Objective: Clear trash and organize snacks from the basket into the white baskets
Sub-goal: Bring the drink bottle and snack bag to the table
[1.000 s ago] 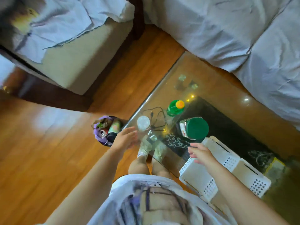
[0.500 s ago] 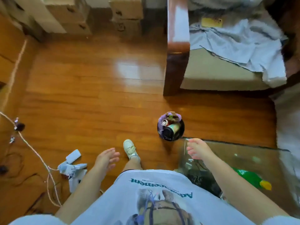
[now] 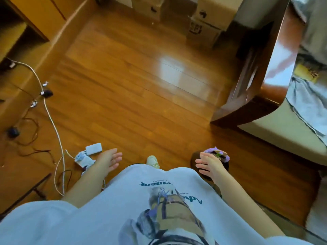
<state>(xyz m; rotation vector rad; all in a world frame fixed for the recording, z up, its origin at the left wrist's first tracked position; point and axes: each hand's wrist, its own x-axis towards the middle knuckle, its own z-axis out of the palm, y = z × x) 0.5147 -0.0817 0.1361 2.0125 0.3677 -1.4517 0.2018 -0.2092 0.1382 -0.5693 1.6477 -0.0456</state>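
My right hand [image 3: 208,164], fingers loose and empty, hovers over the dark basket [image 3: 223,162] on the floor; left hand [image 3: 110,160] open, empty, well left of it; best grasp the rim squarely, lift level so nothing spills.

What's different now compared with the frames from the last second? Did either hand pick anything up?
The view swung left, off the glass table and white baskets, onto the wooden floor. The small dark round bin stuffed with trash, earlier ahead of the left hand, now sits behind the right hand. The left hand now hovers near the white charger and cables. Neither hand took hold of anything; both stay open and empty.
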